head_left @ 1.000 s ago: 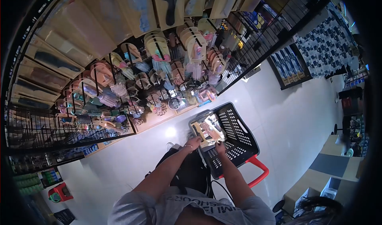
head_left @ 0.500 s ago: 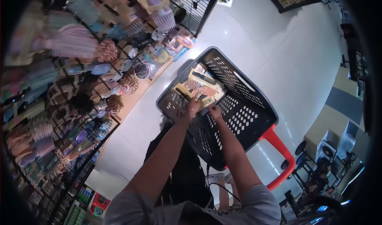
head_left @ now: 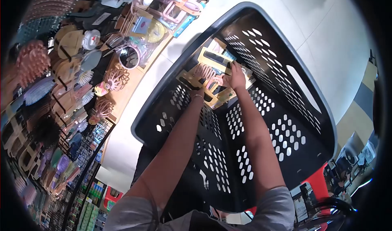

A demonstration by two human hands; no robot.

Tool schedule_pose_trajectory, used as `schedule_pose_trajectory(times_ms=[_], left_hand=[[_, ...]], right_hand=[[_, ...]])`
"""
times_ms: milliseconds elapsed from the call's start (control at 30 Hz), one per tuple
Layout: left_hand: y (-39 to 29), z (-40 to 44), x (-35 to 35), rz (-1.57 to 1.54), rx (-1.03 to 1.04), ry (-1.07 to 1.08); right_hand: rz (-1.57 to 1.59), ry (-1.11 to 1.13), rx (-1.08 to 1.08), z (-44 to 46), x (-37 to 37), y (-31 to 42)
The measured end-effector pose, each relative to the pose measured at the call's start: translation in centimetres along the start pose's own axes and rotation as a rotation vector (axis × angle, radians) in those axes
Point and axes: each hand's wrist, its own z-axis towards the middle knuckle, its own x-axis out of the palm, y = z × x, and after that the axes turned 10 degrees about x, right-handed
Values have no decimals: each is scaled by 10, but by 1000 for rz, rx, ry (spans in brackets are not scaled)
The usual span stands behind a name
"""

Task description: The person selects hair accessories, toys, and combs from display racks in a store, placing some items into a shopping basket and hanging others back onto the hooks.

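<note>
Deep inside a black shopping basket, at its far end, lies a pile of carded hairbrushes and combs. On top is a yellow-backed package with a dark handle, and beside it a pink looped brush. My right hand rests over the right side of the pile, fingers stretched out and thumb apart, touching the packages. My left hand is at the pile's lower left, against a carded package; its fingers are mostly hidden among the cards.
On the left stands a rack hung with brushes and combs. A wooden shelf edge with mirrors and boxed items runs close to the basket. A red handle is at the basket's lower right, above pale floor tiles.
The view has come down closer to the basket, which looks larger. My right hand has moved from the pile's near edge up onto its right side. My left hand stays at the lower left.
</note>
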Motion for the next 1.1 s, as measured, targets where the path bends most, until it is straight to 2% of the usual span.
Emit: schedule_pose_trajectory(times_ms=[100,133,200,233,267,333,467,500,533,600,633,667,733,767,800,867,900,933,1000,1067,1100], left_hand=[[10,30,24,-47,-48,19],[14,43,33,25,-89,-55],[-7,27,20,133,-171,-54],[-7,31,19,134,-170,-46],[-8,36,19,147,-183,-52],[-13,34,19,162,-198,-55],[-35,1,3,250,-214,-100],[-40,-6,0,267,-233,-82],[-35,-7,4,265,-231,-78],[-16,-9,11,83,-213,-97],[-16,-22,5,1,-186,-94],[-11,-31,3,4,-185,-98],[-5,-48,2,-59,34,-281],[-2,-54,5,2,35,-331],[1,-59,4,-9,111,-322],[6,-66,7,32,148,-343],[5,-65,12,31,150,-351],[4,-65,15,107,109,-391],[7,-62,15,187,65,-430],[-5,-69,5,63,28,-369],[-9,-77,-3,-7,99,-369]], right_hand=[[-114,37,74,15,8,10],[-151,0,95,15,12,13],[-218,-60,108,12,8,20],[-337,-222,57,17,17,17],[-342,-223,61,19,22,10],[-295,-92,150,19,19,3],[17,-35,24,6,-8,-6],[188,-70,72,-2,-12,-9],[183,-72,73,-10,-19,-9],[417,239,227,-21,-30,-10],[335,232,60,-24,-17,-18],[398,206,-73,-29,-10,-15],[388,235,-180,-31,2,-1],[411,312,-168,-28,14,5],[293,257,-171,-28,25,12],[164,298,-115,-23,33,32],[74,198,-140,-24,38,41],[79,198,-144,-22,45,46],[16,185,91,-18,58,54],[-2,139,96,-25,49,64],[8,90,81,-31,41,69]])
